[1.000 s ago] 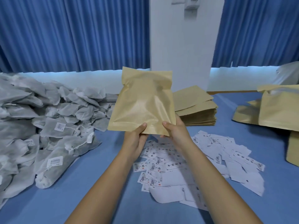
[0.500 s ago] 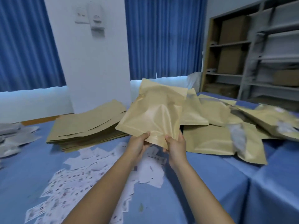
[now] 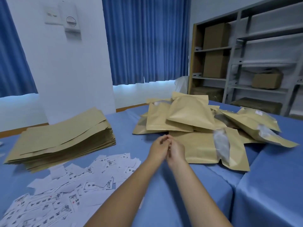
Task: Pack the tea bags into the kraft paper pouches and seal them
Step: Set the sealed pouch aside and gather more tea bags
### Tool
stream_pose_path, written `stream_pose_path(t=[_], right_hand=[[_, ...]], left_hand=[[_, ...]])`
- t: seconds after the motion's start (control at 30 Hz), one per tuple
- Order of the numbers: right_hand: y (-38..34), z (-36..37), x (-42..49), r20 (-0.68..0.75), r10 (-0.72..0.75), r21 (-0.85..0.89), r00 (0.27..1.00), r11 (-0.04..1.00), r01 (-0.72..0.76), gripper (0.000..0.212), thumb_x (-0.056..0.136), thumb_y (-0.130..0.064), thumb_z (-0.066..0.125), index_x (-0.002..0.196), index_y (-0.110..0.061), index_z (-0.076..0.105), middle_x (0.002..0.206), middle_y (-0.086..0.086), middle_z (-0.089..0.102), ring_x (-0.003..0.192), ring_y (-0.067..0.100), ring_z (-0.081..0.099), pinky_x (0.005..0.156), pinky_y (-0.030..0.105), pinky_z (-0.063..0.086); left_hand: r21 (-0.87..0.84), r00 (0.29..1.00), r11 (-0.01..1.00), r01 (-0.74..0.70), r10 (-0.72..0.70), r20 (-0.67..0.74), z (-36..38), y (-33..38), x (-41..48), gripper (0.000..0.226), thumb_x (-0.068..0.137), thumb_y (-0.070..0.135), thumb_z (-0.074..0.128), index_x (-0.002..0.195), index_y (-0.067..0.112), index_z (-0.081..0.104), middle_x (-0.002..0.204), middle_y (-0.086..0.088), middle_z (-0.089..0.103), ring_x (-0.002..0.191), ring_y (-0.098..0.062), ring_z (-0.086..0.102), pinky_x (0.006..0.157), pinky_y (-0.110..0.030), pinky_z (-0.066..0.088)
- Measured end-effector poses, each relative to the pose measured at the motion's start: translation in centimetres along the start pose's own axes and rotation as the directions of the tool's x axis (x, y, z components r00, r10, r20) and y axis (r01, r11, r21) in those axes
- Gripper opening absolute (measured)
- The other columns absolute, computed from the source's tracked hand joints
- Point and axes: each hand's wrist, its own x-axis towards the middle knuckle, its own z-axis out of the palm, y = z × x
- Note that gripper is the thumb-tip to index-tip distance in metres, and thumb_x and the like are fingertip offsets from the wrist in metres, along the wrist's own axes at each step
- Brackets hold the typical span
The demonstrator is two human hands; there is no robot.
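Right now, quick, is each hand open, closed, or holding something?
Left hand: open, fingers relaxed, holding nothing, fingertips touching the other hand.
Right hand: open, fingers relaxed, holding nothing.

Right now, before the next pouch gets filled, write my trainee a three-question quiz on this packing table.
1. True or false: the left hand and the right hand hold a pouch between them.
2. Where does the stack of flat pouches lie? A) on the table, to the left of the hands; B) on the shelf; C) on top of the filled pouches.
3. Fill in: the loose printed labels lie on a ___ tablecloth.
Key: 1 false, both hands are empty and touch each other; 2 A; 3 blue.
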Motion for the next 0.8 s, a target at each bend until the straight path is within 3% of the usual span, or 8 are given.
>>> stream_pose_path(t=[0.1, 0.2, 0.27, 0.33, 0.4, 0.53, 0.67, 0.8], right_hand=[[3.0, 2.7, -0.8, 0.08, 0.02, -0.017, 0.997, 1.0, -0.019, 0.028, 0.09, 0.008, 0.04, 0.095, -0.003, 0.065, 0.083, 0.014, 0.064, 0.068, 0.019, 0.061, 0.055, 0.022, 0.048], [6.2, 6.5, -2.0, 0.173, 0.08, -0.061, 0.982, 0.996, -0.07, 0.025, 0.09, 0.009, 0.043, 0.096, 0.002, 0.066, 0.088, 0.017, 0.066, 0.079, 0.023, 0.063, 0.068, 0.025, 0.052], [8.4, 8.9, -2.7, 0.213, 0.11, -0.098, 0.971, 0.991, -0.091, 0.025, 0.089, 0.012, 0.041, 0.097, 0.006, 0.064, 0.094, 0.018, 0.062, 0.09, 0.023, 0.06, 0.083, 0.027, 0.051], [10.6, 10.7, -3.3, 0.263, 0.172, -0.194, 0.949, 0.973, -0.123, 0.025, 0.09, 0.011, 0.04, 0.099, 0.004, 0.063, 0.09, 0.015, 0.061, 0.09, 0.021, 0.058, 0.099, 0.034, 0.048], [12.7, 11.8, -3.8, 0.298, 0.275, -0.32, 0.914, 0.931, -0.175, 0.024, 0.093, 0.004, 0.043, 0.108, 0.001, 0.062, 0.089, 0.01, 0.062, 0.088, 0.019, 0.058, 0.105, 0.041, 0.043], [16.3, 13.2, -3.9, 0.306, 0.367, -0.46, 0.879, 0.865, -0.201, 0.03, 0.095, -0.002, 0.049, 0.12, 0.014, 0.055, 0.115, 0.03, 0.059, 0.102, 0.026, 0.061, 0.102, 0.041, 0.046], [17.9, 13.6, -3.7, 0.295, 0.359, -0.56, 0.885, 0.816, -0.144, 0.038, 0.09, 0.003, 0.046, 0.121, 0.025, 0.039, 0.117, 0.046, 0.046, 0.116, 0.049, 0.051, 0.104, 0.048, 0.041], [17.7, 13.1, -3.5, 0.396, 0.398, -0.425, 0.828, 0.878, -0.22, 0.015, 0.095, -0.001, 0.049, 0.101, 0.001, 0.062, 0.107, 0.021, 0.063, 0.105, 0.028, 0.062, 0.089, 0.032, 0.053]], left_hand=[[0.242, 0.971, 0.964, -0.113, 0.159, -0.178, -3.8, -1.0, 0.0, 0.021, 0.096, 0.011, 0.047, 0.104, 0.021, 0.063, 0.09, 0.01, 0.061, 0.092, -0.013, 0.063, 0.064, -0.005, 0.042], [0.593, 0.857, 0.792, -0.145, 0.4, -0.325, -10.0, -1.5, -0.1, 0.023, 0.095, 0.017, 0.049, 0.116, 0.016, 0.057, 0.111, 0.003, 0.055, 0.101, -0.014, 0.056, 0.08, -0.023, 0.043], [0.818, 0.761, 0.571, -0.062, 0.557, -0.332, -15.3, -1.7, 0.3, 0.032, 0.09, 0.015, 0.053, 0.122, 0.008, 0.053, 0.125, -0.005, 0.052, 0.114, -0.021, 0.05, 0.09, -0.032, 0.039], [0.946, 0.798, 0.278, 0.168, 0.525, -0.296, -21.0, -2.1, 0.7, 0.048, 0.09, 0.02, 0.051, 0.134, 0.004, 0.042, 0.144, -0.012, 0.038, 0.133, -0.027, 0.037, 0.105, -0.036, 0.031], [0.933, 0.867, 0.064, 0.354, 0.353, -0.353, -26.1, -3.0, 0.9, 0.068, 0.095, 0.033, 0.047, 0.148, 0.003, 0.017, 0.157, -0.014, 0.017, 0.145, -0.025, 0.016, 0.115, -0.04, 0.02], [0.945, 0.941, 0.025, 0.325, 0.095, -0.326, -31.5, -5.1, 1.3, 0.08, 0.096, 0.04, 0.048, 0.151, 0.005, 0.001, 0.153, -0.01, 0.027, 0.141, -0.022, 0.026, 0.114, -0.043, 0.017], [0.971, 0.94, -0.061, 0.231, 0.271, -0.207, -32.3, -5.9, 1.6, 0.05, 0.09, 0.013, 0.045, 0.138, 0.008, 0.033, 0.128, -0.005, 0.049, 0.115, -0.023, 0.049, 0.1, -0.03, 0.029], [0.988, 0.891, 0.095, 0.118, 0.43, -0.148, -32.0, -6.4, -0.1, 0.048, 0.083, -0.01, 0.049, 0.128, 0.007, 0.048, 0.114, -0.012, 0.052, 0.089, -0.034, 0.055, 0.071, -0.038, 0.039]])
